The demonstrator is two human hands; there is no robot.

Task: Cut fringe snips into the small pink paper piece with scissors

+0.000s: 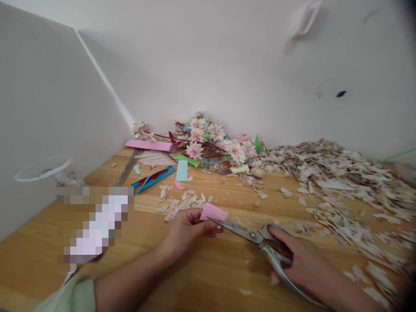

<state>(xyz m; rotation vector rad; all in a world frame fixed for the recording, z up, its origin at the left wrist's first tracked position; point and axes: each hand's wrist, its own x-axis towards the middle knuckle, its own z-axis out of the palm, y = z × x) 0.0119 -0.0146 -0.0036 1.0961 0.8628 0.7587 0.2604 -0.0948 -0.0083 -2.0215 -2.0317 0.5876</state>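
Note:
My left hand (186, 229) pinches a small piece of pink paper (213, 212) between thumb and fingers, above the wooden tabletop (42, 260). My right hand (308, 268) grips the looped handles of a pair of silver metal scissors (250, 236). The scissor blades reach left to the lower edge of the pink paper, and their tips sit behind it. A small heap of cut pale petals (180, 206) lies just beyond my left hand.
A large drift of paper petal scraps (328, 173) covers the right side of the table. Paper flowers on thin branches (208, 141) lie against the back wall, with a pink paper roll (149, 145) and teal paper (182, 170). A pixelated object (97, 225) and a glass stand (43, 170) are at left.

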